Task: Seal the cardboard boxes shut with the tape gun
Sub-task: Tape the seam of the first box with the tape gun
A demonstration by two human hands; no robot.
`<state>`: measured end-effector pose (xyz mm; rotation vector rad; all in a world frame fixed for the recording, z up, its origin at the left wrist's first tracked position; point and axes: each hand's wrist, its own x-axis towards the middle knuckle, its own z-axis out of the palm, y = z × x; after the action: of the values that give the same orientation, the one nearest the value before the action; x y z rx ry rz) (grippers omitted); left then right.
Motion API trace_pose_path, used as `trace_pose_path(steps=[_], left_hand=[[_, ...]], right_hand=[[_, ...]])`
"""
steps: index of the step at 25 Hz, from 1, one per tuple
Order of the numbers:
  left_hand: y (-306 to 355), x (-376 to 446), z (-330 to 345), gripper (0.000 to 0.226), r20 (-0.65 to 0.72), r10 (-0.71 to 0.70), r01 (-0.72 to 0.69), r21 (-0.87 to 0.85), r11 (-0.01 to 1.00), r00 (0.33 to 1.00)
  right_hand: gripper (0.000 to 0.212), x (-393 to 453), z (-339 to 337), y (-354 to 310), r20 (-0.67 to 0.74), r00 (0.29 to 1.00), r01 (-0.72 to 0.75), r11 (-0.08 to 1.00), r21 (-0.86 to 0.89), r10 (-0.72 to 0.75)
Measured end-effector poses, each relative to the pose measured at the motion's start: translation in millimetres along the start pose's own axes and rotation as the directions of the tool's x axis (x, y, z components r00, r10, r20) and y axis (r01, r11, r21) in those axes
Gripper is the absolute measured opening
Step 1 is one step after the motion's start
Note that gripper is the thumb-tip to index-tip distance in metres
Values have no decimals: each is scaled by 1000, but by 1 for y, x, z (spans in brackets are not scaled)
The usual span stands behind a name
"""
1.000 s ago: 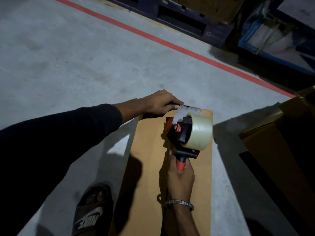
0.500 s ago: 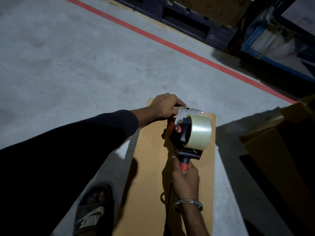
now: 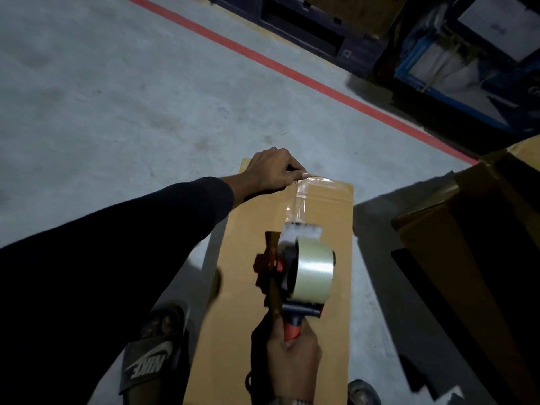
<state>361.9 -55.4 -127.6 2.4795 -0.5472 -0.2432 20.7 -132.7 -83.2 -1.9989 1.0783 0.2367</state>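
Note:
A long brown cardboard box (image 3: 248, 287) lies on the concrete floor in front of me. My right hand (image 3: 292, 361) grips the red handle of the tape gun (image 3: 304, 276), whose clear roll stands over the middle of the box top. A strip of clear tape (image 3: 301, 200) runs from the gun to the box's far edge. My left hand (image 3: 271, 171) rests at that far edge with curled fingers, its thumb pressing the tape's end down.
A second, larger cardboard box (image 3: 467, 258) stands at the right. My sandalled foot (image 3: 152, 355) is left of the box. A red floor line (image 3: 292, 71) crosses behind, with dark pallets (image 3: 315, 33) and blue-framed goods (image 3: 455, 68) beyond.
The tape gun has been pulled back toward me along the box top, laying out a strip of tape. My left hand has stayed at the far edge.

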Motion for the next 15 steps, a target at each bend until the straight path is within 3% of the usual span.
trace_pose_path(steps=[2,5,7,10,13,15], left_hand=[[0,1,1,33,32,-9,8,31,999,999],[5,4,-2,39,151,13,-25,78,997,988],[7,-5,0,51,218,22,-65,195,979,976],[4,-40,5,69,242,130,-221,402,888,962],[-8,-74,1,66,366,292,-446,469,762,884],[-15,-82,-11,66,393,313,-484,485,728,865]], right_hand=[[27,-17,1,18,-17,1000,12,1000,9,-12],[17,-19,3,23,-14,997,-69,992,110,71],[18,-13,2,17,22,999,-43,993,106,41],[22,-6,2,9,71,997,11,997,78,-16],[21,-7,6,-3,72,997,22,992,121,-31],[18,-6,6,-11,87,994,48,985,166,-63]])
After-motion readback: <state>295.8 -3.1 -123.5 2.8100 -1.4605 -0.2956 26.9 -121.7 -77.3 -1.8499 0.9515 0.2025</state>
